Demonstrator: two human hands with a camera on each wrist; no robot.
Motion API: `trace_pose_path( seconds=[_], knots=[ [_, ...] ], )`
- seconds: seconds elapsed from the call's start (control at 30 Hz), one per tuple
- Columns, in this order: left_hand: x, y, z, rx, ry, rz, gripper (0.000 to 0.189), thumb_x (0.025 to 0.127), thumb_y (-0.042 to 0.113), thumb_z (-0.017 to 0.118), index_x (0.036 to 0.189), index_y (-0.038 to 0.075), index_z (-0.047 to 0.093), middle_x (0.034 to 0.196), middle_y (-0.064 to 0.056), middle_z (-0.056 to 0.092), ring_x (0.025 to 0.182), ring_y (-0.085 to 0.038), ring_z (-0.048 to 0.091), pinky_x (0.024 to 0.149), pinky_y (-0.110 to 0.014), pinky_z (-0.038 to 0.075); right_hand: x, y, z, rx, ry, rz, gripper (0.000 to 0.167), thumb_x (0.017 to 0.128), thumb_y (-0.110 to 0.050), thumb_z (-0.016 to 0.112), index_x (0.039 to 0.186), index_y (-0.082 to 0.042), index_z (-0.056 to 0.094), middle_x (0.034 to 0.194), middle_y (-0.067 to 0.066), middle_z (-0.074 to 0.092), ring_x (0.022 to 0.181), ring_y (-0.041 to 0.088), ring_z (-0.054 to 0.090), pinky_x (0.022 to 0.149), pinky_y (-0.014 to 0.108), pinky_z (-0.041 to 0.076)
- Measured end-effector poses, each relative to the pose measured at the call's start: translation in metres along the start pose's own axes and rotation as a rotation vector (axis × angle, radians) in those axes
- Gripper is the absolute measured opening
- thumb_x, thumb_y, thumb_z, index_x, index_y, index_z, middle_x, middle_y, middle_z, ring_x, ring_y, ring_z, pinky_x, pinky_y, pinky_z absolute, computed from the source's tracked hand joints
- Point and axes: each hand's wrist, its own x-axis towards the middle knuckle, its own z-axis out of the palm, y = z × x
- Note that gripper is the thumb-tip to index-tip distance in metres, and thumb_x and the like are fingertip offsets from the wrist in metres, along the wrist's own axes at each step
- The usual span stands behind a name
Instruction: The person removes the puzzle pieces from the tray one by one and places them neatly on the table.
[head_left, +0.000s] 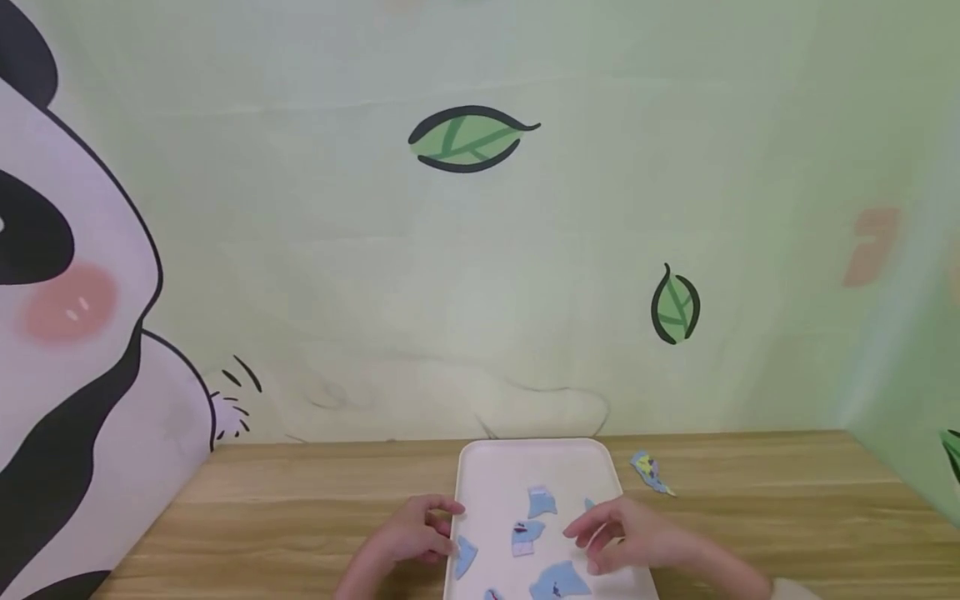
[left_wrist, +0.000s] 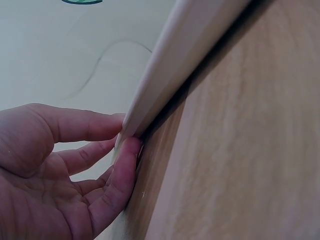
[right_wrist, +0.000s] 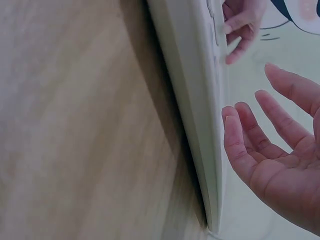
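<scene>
A white rectangular tray [head_left: 495, 471] lies on the wooden table with several blue, irregular puzzle pieces in it. My left hand [head_left: 408, 533] holds the tray's left edge. In the left wrist view, its fingers [left_wrist: 95, 125] pinch the tray's rim [left_wrist: 150, 95] from above and below. Over the right part of the tray hovers my right hand [head_left: 630, 537], its fingers loosely bent and nothing between them. One piece with a printed picture [head_left: 527, 537] lies mid-tray, below another blue piece [head_left: 542, 502]. A larger piece [head_left: 561, 581] is nearer me, and a small one [head_left: 589, 504] is partly hidden behind my right hand.
A blue and yellow puzzle piece [head_left: 651, 472] lies on the table [head_left: 780, 492] to the right of the tray. Behind the table rises a pale green wall [head_left: 570, 250] printed with leaves and a panda [head_left: 105, 200].
</scene>
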Motion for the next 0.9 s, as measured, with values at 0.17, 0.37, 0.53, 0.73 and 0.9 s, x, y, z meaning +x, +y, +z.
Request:
trace_pose_path(
  seconds=[0.17,0.37,0.53,0.73,0.9],
  knots=[
    [-0.001,0.0,-0.001,-0.005,0.004,-0.002,0.043,0.07,-0.008,0.069,0.111,-0.003,0.056,0.078,-0.006,0.052,0.058,-0.013,0.05,0.052,-0.024,0.048,0.003,0.001,0.006,0.015,-0.014,0.027,0.036,0.079,-0.006,0.067,0.11,0.011,0.057,0.1,0.017,0.06,0.085,0.014,0.058,0.074,0.02,0.047],
    [-0.002,0.002,0.0,0.008,0.006,-0.011,0.044,0.07,-0.008,0.068,0.112,-0.003,0.056,0.079,-0.007,0.053,0.059,-0.014,0.05,0.052,-0.024,0.048,0.008,0.003,0.014,-0.029,-0.008,-0.01,0.037,0.076,-0.006,0.069,0.107,0.011,0.058,0.098,0.017,0.062,0.081,0.009,0.056,0.073,0.021,0.047],
    [-0.001,0.002,0.0,0.008,0.001,-0.003,0.044,0.07,-0.009,0.068,0.112,-0.004,0.056,0.079,-0.007,0.052,0.059,-0.014,0.049,0.052,-0.023,0.048,0.012,0.003,0.02,-0.103,0.018,-0.025,0.036,0.07,-0.003,0.071,0.103,0.01,0.06,0.091,0.008,0.063,0.076,0.003,0.052,0.069,0.02,0.046],
    [-0.001,0.002,0.0,0.005,-0.001,0.004,0.043,0.07,-0.009,0.068,0.111,-0.004,0.056,0.078,-0.007,0.052,0.059,-0.014,0.05,0.052,-0.024,0.048,0.016,0.001,0.027,-0.183,0.054,0.016,0.035,0.065,0.003,0.072,0.099,0.004,0.064,0.089,0.002,0.063,0.075,0.002,0.05,0.069,0.02,0.044],
    [-0.002,0.002,0.0,0.005,-0.002,0.002,0.043,0.07,-0.009,0.068,0.111,-0.004,0.056,0.079,-0.007,0.052,0.06,-0.014,0.05,0.053,-0.024,0.048,0.015,0.001,0.029,-0.256,0.062,-0.017,0.039,0.061,0.007,0.071,0.099,0.001,0.065,0.089,0.0,0.062,0.075,0.002,0.05,0.068,0.019,0.043]
  ],
)
